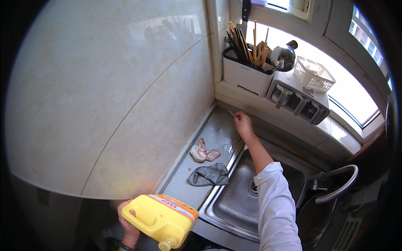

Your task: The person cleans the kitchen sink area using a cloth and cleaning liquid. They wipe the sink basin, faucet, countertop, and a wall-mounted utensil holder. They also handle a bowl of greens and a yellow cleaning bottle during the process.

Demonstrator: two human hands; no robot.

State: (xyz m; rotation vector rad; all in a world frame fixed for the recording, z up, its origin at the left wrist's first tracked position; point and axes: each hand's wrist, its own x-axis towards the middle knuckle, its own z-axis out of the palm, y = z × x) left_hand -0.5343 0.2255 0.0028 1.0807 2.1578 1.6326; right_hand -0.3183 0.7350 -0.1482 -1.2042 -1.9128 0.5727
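My left hand (pixel 128 222) grips the handle of a yellow plastic jug (pixel 150 216), tilted with its pale yellow cap toward me and its orange label on the far side. Out at the back corner of the counter (pixel 180 191), my right hand (pixel 242 123) pinches a thin, pale, stick-like thing (pixel 231 113); what it is I cannot tell. Between the two hands lie a crumpled white cloth with pink edging (pixel 202 152) and a folded grey cloth (pixel 209 175). My right forearm reaches over the stainless steel sink (pixel 232 200) and hides part of it.
A curved faucet (pixel 340 185) stands right of the sink. On the window ledge are a white utensil holder (pixel 246 77) with chopsticks and a knife, a steel ladle (pixel 282 58), a box with grey-handled drawers (pixel 298 100) and a white basket (pixel 315 75). A tiled wall (pixel 125 94) bounds the left.
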